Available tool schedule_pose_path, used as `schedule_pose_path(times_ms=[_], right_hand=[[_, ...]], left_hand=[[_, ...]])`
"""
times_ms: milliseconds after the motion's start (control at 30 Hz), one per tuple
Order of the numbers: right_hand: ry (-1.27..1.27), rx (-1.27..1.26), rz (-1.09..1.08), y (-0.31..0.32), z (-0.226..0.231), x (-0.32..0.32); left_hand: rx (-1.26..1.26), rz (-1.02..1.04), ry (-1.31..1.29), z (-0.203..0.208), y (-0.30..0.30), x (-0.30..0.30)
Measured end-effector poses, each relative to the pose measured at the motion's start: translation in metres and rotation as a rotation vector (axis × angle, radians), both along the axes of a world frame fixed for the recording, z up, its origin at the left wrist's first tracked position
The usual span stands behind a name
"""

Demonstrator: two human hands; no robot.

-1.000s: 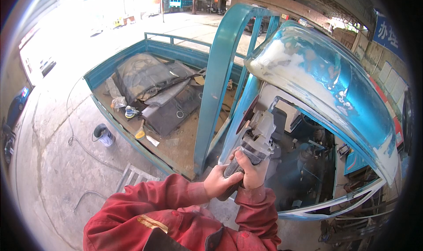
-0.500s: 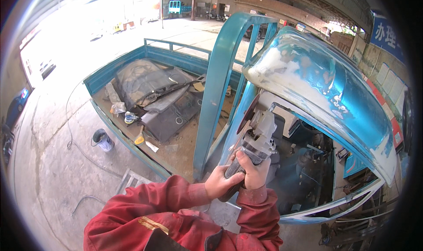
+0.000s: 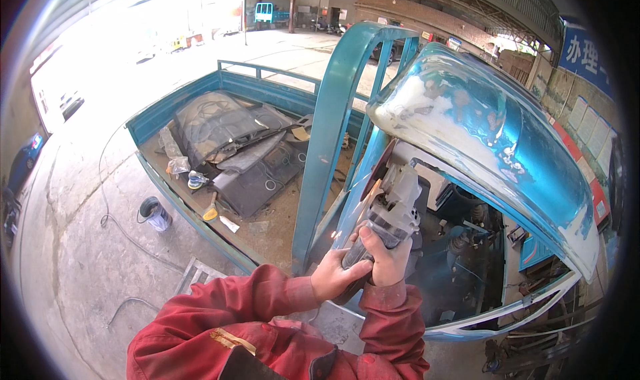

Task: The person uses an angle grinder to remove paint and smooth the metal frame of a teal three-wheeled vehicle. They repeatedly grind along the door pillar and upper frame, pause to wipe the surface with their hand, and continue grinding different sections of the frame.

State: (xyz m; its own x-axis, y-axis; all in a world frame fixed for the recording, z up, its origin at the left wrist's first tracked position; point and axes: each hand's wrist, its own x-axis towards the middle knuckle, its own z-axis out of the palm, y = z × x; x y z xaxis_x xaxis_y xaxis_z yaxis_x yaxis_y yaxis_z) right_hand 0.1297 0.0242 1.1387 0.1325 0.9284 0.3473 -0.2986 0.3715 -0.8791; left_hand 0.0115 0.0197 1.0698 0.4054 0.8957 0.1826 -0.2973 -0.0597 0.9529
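Observation:
Both of my hands grip an angle grinder (image 3: 395,210) with a grey-white head and a dark body. My left hand (image 3: 335,275) wraps the rear of the body from the left. Close beside it, my right hand (image 3: 388,259) holds from the right, thumb along the top. The grinder's thin dark red disc (image 3: 379,170) stands edge-on at the rear pillar of a blue truck cab (image 3: 510,137), and orange sparks streak down from it. Whitish sanded patches cover part of the cab's roof edge. The exact contact point is hidden behind the grinder.
A blue frame (image 3: 319,150) rises left of the grinder. The truck bed (image 3: 267,243) holds dark panels (image 3: 257,180), a yellow-handled tool (image 3: 211,212) and a sander-like tool (image 3: 196,179). A bucket (image 3: 157,215) and a metal step (image 3: 195,273) are on the floor, with a cable (image 3: 130,230).
Sparks are brighter and longer now, spraying down past the pillar. The grinder has shifted only slightly, and both hands keep the same grip.

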Motion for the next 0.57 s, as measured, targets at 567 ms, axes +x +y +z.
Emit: schedule_pose_path(times_ms=[567], right_hand=[[0.008, 0.018, 0.007, -0.003, -0.015, 0.001]], left_hand=[[-0.061, -0.059, 0.109, -0.012, -0.003, -0.005]])
